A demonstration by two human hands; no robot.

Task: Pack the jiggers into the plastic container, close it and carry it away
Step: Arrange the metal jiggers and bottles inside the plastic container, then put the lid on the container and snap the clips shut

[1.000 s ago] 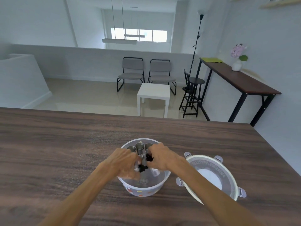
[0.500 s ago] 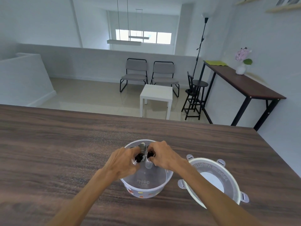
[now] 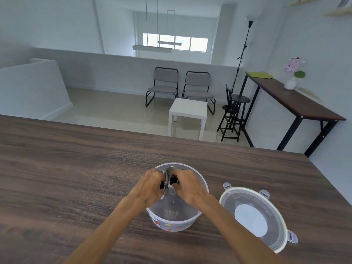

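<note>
A round clear plastic container (image 3: 172, 223) with coloured dots stands on the dark wooden table (image 3: 76, 178). Both hands reach into it from above. My left hand (image 3: 149, 189) is closed on a steel jigger with a black band (image 3: 162, 184) at the container's far side. My right hand (image 3: 187, 187) grips another steel jigger with a black band (image 3: 173, 180). A third jigger (image 3: 170, 171) stands upright between them. The lower parts of the jiggers are hidden by my fingers. The round lid (image 3: 253, 216) with clip tabs lies on the table just right of the container.
The table's far edge (image 3: 171, 137) runs across the middle of the view, its right corner near a white wall. Beyond it are a white side table (image 3: 187, 108), two grey chairs (image 3: 165, 86), a black stool (image 3: 236, 115) and a long console table (image 3: 297, 103).
Both hands have shifted toward the container's far side with the jiggers, and the container's near floor now shows bare. The view has dropped slightly.
</note>
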